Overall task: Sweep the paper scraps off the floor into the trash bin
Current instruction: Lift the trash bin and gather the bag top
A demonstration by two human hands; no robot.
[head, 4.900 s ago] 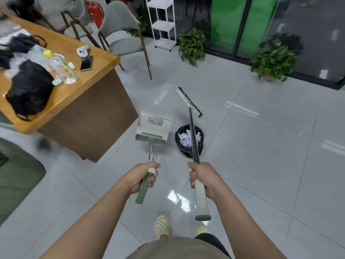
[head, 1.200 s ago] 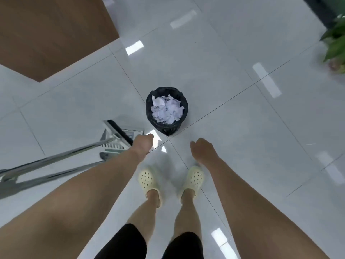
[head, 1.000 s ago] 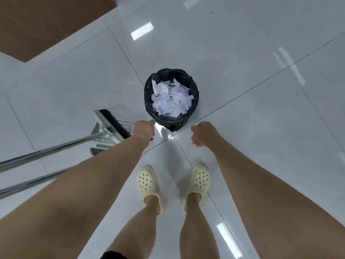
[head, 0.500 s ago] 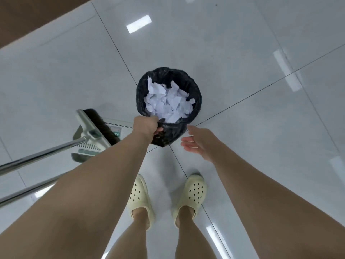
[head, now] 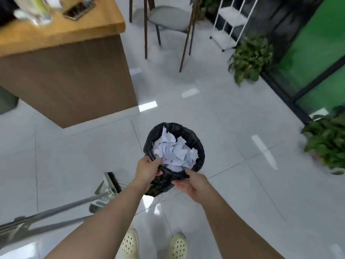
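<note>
- We look down from head height at our own two bare arms reaching forward over a glossy pale grey tiled floor [head: 233, 113].
- Between our hands is the small round trash bin lined with a black plastic bag [head: 196, 144], its mouth facing up toward us and tipped a little our way.
- The torn white paper scraps [head: 175, 152] lie heaped inside that bin, filling it close to the rim; we see no loose scraps on the tiles in view.
- Our left hand [head: 147, 170] grips the near left edge of the bag, fingers curled over the rim, with bunched plastic under the palm.
- Our right hand [head: 188, 184] holds the near right side lower down, palm cupped against the bin, thumb at the rim.
- Both hands sit on the side of the bin nearest us, so the bin's weight and open mouth lie ahead of the grip; the left hand is higher and nearer the rim.
- We judge the sweeping done; any move now turns on keeping the mouth upward so scraps stay in.
- The long-handled grey broom and metal dustpan [head: 104, 195] lie on the floor to our left, handles running off the lower left.
- A wooden desk [head: 71, 75] stands ahead on the left, potted green plants [head: 250, 57] on the right.
</note>
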